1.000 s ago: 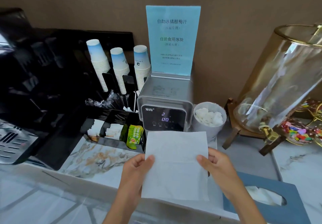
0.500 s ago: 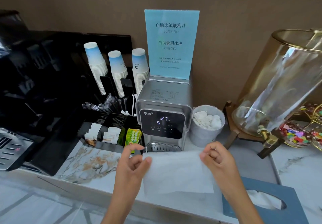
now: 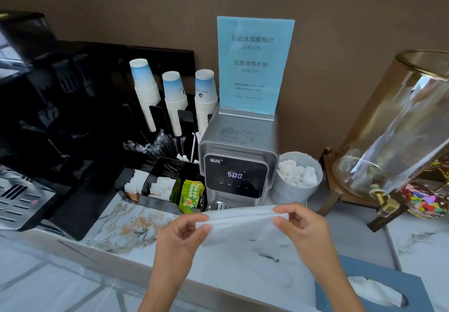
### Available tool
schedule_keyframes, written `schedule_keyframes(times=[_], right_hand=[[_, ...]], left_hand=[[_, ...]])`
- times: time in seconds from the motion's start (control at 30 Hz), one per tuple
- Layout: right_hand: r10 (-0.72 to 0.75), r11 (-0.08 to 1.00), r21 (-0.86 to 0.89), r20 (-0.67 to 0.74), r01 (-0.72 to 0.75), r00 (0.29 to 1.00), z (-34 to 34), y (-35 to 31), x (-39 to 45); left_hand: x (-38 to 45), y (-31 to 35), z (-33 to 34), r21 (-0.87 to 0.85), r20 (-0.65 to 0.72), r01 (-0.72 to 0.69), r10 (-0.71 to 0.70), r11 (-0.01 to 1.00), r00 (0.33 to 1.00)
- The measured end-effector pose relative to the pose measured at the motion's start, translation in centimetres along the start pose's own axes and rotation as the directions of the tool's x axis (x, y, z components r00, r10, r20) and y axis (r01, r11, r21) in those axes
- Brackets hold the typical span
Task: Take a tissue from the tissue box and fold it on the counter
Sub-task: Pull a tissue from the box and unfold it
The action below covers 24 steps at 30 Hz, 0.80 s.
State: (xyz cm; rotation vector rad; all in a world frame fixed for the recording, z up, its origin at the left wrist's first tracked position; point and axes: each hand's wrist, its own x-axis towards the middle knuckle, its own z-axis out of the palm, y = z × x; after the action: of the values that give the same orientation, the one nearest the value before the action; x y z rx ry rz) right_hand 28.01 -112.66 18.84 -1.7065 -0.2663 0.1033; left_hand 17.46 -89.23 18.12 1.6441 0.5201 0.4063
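A white tissue [image 3: 239, 224] stretches between my two hands just above the marble counter [image 3: 136, 226], in front of the water dispenser. My left hand [image 3: 181, 236] pinches its left edge and my right hand [image 3: 300, 229] pinches its upper right corner. The tissue's far edge is doubled over toward me, so it looks like a low, wide band. The blue-grey tissue box [image 3: 374, 287] sits at the lower right, with another white tissue poking from its oval slot.
A silver water dispenser [image 3: 237, 161] showing 500 stands right behind the tissue, beside a white cup of cubes [image 3: 297, 178]. A black tray with sachets and tea bags [image 3: 167, 185], paper cup stacks, a coffee machine at left, a glass drink dispenser [image 3: 393, 136] at right.
The tissue was held up flat and tall; both hands lowered it toward the counter and brought its top edge down, so it now appears much shorter.
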Motion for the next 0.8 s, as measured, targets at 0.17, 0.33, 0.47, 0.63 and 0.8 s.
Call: schedule_keyframes(times=[0.17, 0.33, 0.47, 0.63, 0.8], right_hand=[[-0.050, 0.998, -0.028, 0.026, 0.051, 0.998, 2.5, 0.0, 0.4], [-0.051, 0.996, -0.063, 0.123, 0.059, 0.991, 5.3, 0.8, 0.6], [0.067, 0.995, -0.084, 0.191, -0.052, 0.979, 8.6, 2.3, 0.6], [0.124, 0.979, -0.191, 0.271, -0.073, 0.954, 12.7, 4.6, 0.0], [0.218, 0.948, -0.297, 0.333, -0.118, 0.917, 14.8, 7.6, -1.1]], left_hand=[[-0.2, -1.2, -1.5, 0.123, -0.075, -0.031, 0.040, 0.992, 0.996], [-0.9, -2.8, -3.9, 0.141, -0.121, -0.073, 0.090, 0.987, 0.989], [-1.7, -5.1, -5.8, 0.094, -0.236, 0.038, -0.015, 0.995, 0.972], [-2.9, -9.5, -8.5, 0.080, -0.251, 0.096, -0.073, 0.992, 0.965], [-4.5, -14.0, -9.3, -0.084, -0.299, 0.286, -0.298, 0.955, 0.907]])
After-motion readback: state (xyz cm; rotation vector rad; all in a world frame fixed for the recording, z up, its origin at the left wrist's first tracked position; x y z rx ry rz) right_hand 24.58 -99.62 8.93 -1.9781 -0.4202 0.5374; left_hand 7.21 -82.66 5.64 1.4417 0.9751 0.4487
